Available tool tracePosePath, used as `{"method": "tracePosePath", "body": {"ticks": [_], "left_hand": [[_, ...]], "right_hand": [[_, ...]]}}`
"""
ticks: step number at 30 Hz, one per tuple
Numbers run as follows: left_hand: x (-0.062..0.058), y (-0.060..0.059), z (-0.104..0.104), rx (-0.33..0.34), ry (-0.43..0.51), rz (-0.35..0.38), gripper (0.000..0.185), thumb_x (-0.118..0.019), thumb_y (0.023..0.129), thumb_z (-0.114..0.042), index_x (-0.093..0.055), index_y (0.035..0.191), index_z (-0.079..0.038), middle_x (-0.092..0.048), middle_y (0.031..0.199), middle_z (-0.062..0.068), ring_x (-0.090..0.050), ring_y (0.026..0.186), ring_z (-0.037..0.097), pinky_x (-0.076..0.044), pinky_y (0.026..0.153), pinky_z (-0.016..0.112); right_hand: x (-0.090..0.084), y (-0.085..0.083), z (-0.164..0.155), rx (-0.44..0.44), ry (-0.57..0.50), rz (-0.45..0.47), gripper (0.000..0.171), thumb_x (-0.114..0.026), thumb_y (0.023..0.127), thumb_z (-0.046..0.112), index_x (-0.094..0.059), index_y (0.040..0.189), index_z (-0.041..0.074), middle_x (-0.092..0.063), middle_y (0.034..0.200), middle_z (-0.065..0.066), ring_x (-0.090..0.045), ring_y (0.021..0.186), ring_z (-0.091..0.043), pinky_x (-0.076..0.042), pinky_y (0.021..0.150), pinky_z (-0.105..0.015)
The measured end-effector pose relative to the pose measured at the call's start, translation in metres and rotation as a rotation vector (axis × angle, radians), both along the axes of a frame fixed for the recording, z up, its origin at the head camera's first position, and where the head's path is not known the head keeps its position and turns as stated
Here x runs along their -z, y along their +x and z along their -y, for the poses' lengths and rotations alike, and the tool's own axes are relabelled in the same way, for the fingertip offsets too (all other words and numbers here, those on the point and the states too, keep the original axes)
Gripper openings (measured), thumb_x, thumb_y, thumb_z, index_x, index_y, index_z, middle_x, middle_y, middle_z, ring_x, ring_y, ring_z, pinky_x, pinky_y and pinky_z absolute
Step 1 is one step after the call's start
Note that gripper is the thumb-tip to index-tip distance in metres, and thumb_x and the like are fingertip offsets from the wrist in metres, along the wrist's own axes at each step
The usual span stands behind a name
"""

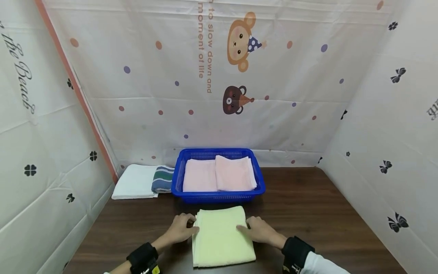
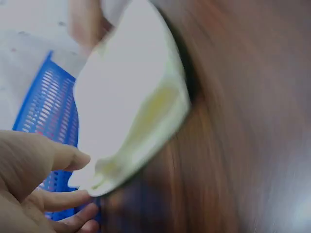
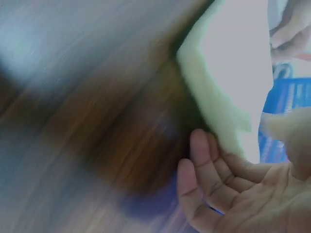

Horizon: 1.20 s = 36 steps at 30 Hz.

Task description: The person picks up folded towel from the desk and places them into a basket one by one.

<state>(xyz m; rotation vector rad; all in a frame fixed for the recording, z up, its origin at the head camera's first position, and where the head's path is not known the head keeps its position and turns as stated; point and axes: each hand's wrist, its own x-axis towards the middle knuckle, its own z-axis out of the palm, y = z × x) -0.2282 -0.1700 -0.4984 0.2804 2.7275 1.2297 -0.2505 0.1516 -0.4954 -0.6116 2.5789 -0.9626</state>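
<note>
Both hands bracket the folded yellow towel (image 1: 222,236) on the table (image 1: 325,213) — left hand (image 1: 179,228) pinching its edge, right hand (image 1: 261,230) resting flat. Left wrist view: fingers (image 2: 58,160) barely catch the layers. Right wrist view: loose — layers could splay if lifted unevenly.

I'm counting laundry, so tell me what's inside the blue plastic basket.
The blue plastic basket holds two folded pink towels side by side, the right one overlapping the left. Whatever may lie beneath them is covered, and the basket floor cannot be seen.
</note>
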Motion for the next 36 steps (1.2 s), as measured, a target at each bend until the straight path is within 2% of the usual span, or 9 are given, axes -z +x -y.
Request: {"method": "tracePosePath", "body": {"ticks": [4,5,8,12,16,19,27,32,36], "left_hand": [[-0.011,0.009,-0.005,-0.087,0.202,0.232,0.048,-0.071,0.092,-0.014,-0.052,0.129,0.010,-0.064,0.106,0.017,-0.066,0.090,0.024,-0.060,0.076,0.042],[-0.013,0.011,-0.006,-0.113,0.235,0.278,0.050,-0.070,0.093,-0.014,-0.048,0.130,0.011,-0.064,0.107,0.018,-0.068,0.089,0.023,-0.061,0.075,0.042],[-0.014,0.018,-0.010,-0.146,0.318,0.398,0.042,-0.067,0.094,-0.012,-0.049,0.122,0.013,-0.066,0.103,0.020,-0.070,0.083,0.021,-0.063,0.073,0.038],[-0.009,0.025,-0.012,-0.106,0.360,0.496,0.018,-0.064,0.095,-0.010,-0.060,0.102,0.006,-0.071,0.088,0.012,-0.070,0.074,0.014,-0.063,0.067,0.031],[-0.006,0.025,-0.013,-0.077,0.365,0.480,0.016,-0.062,0.095,-0.007,-0.061,0.105,0.005,-0.068,0.083,0.007,-0.067,0.071,0.013,-0.062,0.065,0.031],[-0.006,0.024,-0.014,-0.088,0.384,0.451,0.025,-0.060,0.092,-0.001,-0.055,0.114,0.011,-0.066,0.087,0.009,-0.065,0.074,0.015,-0.062,0.066,0.032],[-0.005,0.022,-0.021,-0.117,0.352,0.501,0.026,-0.064,0.098,-0.014,-0.063,0.114,0.007,-0.072,0.090,0.010,-0.070,0.076,0.015,-0.063,0.069,0.036],[-0.006,0.022,-0.019,-0.112,0.348,0.477,0.018,-0.063,0.096,-0.006,-0.059,0.110,0.005,-0.068,0.084,0.009,-0.068,0.071,0.015,-0.062,0.064,0.034],[-0.008,0.022,-0.016,-0.124,0.372,0.479,0.018,-0.060,0.093,-0.003,-0.055,0.108,0.005,-0.066,0.088,0.013,-0.068,0.075,0.017,-0.063,0.065,0.036]], "right_hand": [[0.000,0.000,0.007,0.026,0.015,0.018,0.036,-0.068,0.098,0.037,-0.055,0.078,0.011,-0.043,0.061,0.003,-0.043,0.049,-0.006,-0.035,0.048,-0.024],[-0.012,0.004,0.013,0.073,0.010,0.059,0.032,-0.070,0.096,0.032,-0.059,0.082,0.006,-0.047,0.063,0.001,-0.048,0.050,-0.008,-0.039,0.046,-0.025],[-0.013,0.006,0.011,0.117,-0.044,0.091,0.030,-0.071,0.096,0.028,-0.065,0.094,-0.001,-0.052,0.065,-0.004,-0.053,0.051,-0.012,-0.044,0.046,-0.027],[-0.014,0.007,0.007,0.147,-0.137,0.198,0.031,-0.065,0.101,0.028,-0.062,0.083,0.003,-0.042,0.059,0.001,-0.042,0.052,-0.011,-0.045,0.050,-0.028],[-0.015,0.004,0.005,0.195,-0.212,0.322,0.026,-0.066,0.100,0.025,-0.064,0.095,0.000,-0.053,0.068,0.000,-0.050,0.059,-0.012,-0.054,0.057,-0.032],[-0.018,0.001,0.004,0.225,-0.220,0.363,0.029,-0.071,0.096,0.023,-0.066,0.107,-0.003,-0.059,0.073,0.000,-0.052,0.064,-0.011,-0.050,0.057,-0.028],[-0.016,0.002,-0.002,0.205,-0.166,0.391,0.030,-0.071,0.095,0.032,-0.064,0.073,0.013,-0.049,0.059,0.006,-0.039,0.054,-0.007,-0.035,0.055,-0.023],[-0.014,0.003,-0.005,0.101,-0.147,0.323,0.034,-0.068,0.098,0.033,-0.072,0.111,0.002,-0.066,0.074,0.005,-0.057,0.063,-0.006,-0.050,0.060,-0.024],[-0.016,0.003,-0.008,0.044,-0.287,0.467,0.046,-0.063,0.102,0.025,-0.058,0.136,-0.005,-0.076,0.100,-0.007,-0.073,0.084,-0.017,-0.063,0.073,-0.036]]}}
